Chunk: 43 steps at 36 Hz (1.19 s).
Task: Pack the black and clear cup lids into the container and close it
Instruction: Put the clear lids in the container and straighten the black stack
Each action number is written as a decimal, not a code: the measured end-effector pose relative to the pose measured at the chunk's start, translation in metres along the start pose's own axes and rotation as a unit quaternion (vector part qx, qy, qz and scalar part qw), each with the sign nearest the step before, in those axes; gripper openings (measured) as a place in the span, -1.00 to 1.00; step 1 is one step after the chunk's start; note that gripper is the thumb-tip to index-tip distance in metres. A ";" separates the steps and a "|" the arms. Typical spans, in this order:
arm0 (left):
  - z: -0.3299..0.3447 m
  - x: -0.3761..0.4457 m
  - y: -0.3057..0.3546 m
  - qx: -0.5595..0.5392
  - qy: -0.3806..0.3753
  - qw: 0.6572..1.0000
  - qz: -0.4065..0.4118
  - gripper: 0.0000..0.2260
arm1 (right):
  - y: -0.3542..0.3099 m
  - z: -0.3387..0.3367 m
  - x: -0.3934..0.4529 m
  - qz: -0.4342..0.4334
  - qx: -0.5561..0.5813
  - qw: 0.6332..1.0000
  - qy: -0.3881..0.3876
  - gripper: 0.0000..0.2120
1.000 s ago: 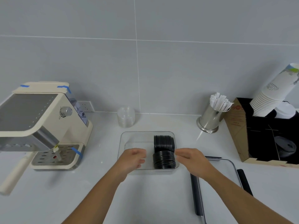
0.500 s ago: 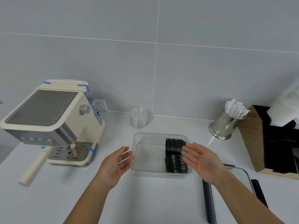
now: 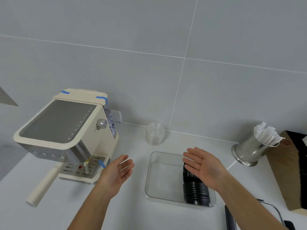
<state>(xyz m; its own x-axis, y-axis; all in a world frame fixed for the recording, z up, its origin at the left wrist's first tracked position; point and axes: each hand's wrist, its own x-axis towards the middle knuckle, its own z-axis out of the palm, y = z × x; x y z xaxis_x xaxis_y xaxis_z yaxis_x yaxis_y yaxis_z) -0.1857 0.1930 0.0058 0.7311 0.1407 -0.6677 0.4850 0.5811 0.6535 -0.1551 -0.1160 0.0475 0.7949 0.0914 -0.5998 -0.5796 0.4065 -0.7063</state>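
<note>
White countertop (image 3: 132, 209), smooth and matte, meeting a wall of large grey tiles (image 3: 149, 63) with thin pale grout lines; wall socket (image 3: 116, 116) low on the tiles behind the machine

Left side: cream espresso machine (image 3: 66, 130) with steel top and drip tray, blue tape strips on its lid and tray, cream handle angled out toward the counter edge

Centre back, against the wall: stack of clear cup lids (image 3: 155, 133), upright, well apart from the container

Centre front: clear rectangular container (image 3: 159, 176), uncovered, with a row of black cup lids (image 3: 195, 188) on edge along its right side, left part bare

Right side: steel cup of white paper-wrapped sticks (image 3: 255, 146); beside it a brown cardboard box (image 3: 282, 171) with black inside, cut off by the frame

Bottom right corner: container lid (image 3: 272, 211) with black clips, flat on the counter, only partly seen

Left hand (image 3: 116, 173) raised over the counter between machine and container, palm turned inward, fingers straight, holding nothing

Right hand (image 3: 204, 165) raised over the container's right part, above the black lids, fingers straight and spread, holding nothing; hands well apart, palms facing each other
</note>
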 end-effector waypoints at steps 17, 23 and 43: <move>0.042 0.102 0.019 0.082 -0.011 0.996 -0.024 -0.56 | -0.034 0.049 0.110 0.019 -0.081 0.995 0.050 -0.72; 0.077 0.126 0.029 0.156 -0.017 0.987 -0.022 -0.48 | -0.034 0.066 0.149 0.024 -0.141 0.987 0.067 -0.77; 0.120 0.183 0.027 0.241 -0.012 0.970 -0.028 -0.82 | -0.014 0.088 0.225 0.096 -0.234 0.966 0.058 -0.77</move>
<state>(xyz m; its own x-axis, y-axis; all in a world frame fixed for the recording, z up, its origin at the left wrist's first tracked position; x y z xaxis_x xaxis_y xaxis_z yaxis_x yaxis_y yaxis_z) 0.0191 0.1380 -0.0554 0.7053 0.0973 -0.7022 0.6881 0.1446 0.7111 0.0473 -0.0214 -0.0450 0.6552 0.0109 -0.7554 -0.7534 -0.0648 -0.6544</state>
